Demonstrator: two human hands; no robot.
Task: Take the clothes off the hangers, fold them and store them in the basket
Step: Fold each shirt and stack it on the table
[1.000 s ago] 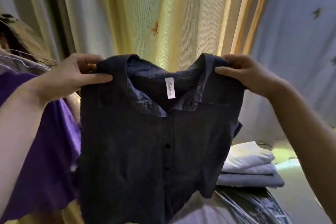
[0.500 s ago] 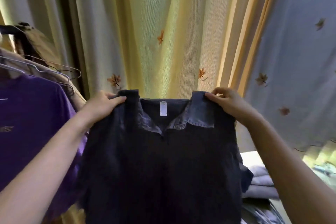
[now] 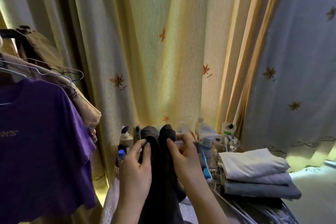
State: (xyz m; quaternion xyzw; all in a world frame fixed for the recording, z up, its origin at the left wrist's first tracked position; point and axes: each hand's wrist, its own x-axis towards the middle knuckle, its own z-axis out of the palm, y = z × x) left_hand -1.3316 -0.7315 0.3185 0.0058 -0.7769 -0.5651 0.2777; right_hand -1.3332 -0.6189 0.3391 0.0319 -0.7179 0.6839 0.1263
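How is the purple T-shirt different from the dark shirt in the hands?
The purple T-shirt hangs spread out on a wire hanger; the dark shirt is off any hanger, gathered narrow. Nobody touches the purple T-shirt; the left hand and right hand pinch the dark shirt. Both are clothes.

Both the left hand (image 3: pixel 135 172) and right hand (image 3: pixel 183 158) pinch the folded dark shirt (image 3: pixel 161 169) together.

The dark shirt (image 3: pixel 160 178) is doubled lengthwise into a narrow upright strip. Its two shoulder ends sit side by side at the top, one pinched by the left hand (image 3: pixel 135 174), the other by the right hand (image 3: pixel 183 162). At the left, a purple T-shirt (image 3: pixel 40 142) and a tan garment (image 3: pixel 81 103) behind it hang on wire hangers (image 3: pixel 54 71). At the right lies a stack of folded clothes (image 3: pixel 254 171): white on top, then pale lilac, then grey-blue.
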